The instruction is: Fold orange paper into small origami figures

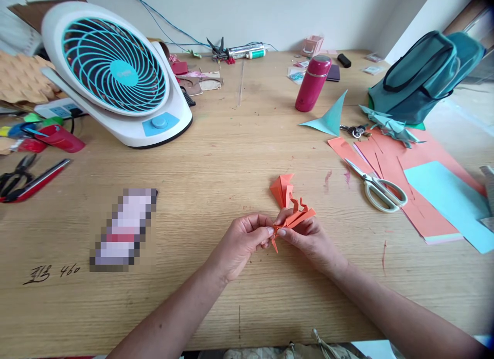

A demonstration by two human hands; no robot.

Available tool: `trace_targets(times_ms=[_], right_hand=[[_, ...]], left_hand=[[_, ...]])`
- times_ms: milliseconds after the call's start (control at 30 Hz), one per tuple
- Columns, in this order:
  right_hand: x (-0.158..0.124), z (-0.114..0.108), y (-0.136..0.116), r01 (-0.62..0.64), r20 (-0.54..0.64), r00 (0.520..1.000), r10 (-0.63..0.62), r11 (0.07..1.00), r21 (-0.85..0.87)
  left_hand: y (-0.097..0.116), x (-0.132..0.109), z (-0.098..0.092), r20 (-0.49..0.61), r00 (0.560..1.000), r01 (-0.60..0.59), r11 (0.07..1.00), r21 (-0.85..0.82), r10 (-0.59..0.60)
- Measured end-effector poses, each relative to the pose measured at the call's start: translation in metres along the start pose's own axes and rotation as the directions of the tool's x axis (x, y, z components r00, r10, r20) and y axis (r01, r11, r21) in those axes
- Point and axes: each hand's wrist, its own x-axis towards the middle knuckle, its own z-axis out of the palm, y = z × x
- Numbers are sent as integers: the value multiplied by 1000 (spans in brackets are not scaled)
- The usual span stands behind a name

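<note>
Orange paper figure (290, 207) held low over the table (216, 163), near and to the left of the white-handled scissors (380, 186). Cannot tell whether it touches the wood.

- Left hand (241, 243): thumb and forefinger tips (269, 230) pressed together on a thin lower flap.
- Right hand (311, 240): thumb on top, fingers beneath, closed on the folded body just beside the left's pinch. The two hands' fingertips nearly meet.
- A pointed folded part and a curled strip stand free past the fingers.

Handling, my judgement: very light. Stiff only along the layered creases, and the narrow strips are limp and would tear or crush easily. Best taken at the thick folded core, not the curls. Dry paper, so little slip.

Outward: the scissors lie on orange sheets (420, 204), with a light-blue sheet (451, 202) to their right. A teal paper cone (330, 119) and a pink flask (313, 83) sit beyond the scissors, leftward. The fan (116, 75) is well apart, far left of the scissors.
</note>
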Motion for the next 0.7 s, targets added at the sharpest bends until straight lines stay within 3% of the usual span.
trace_targets(times_ms=[333,567,700], right_hand=[[-1,1,-3,-7,34,999,9,999,-43],[-2,1,-2,-3,43,999,5,998,-55],[-1,-1,-1,-12,48,999,15,999,-52]], left_hand=[[-1,2,-7,104,994,37,998,-47,-32],[2,1,-6,117,992,-62,994,90,52],[4,-1,-6,113,993,-41,986,162,23]])
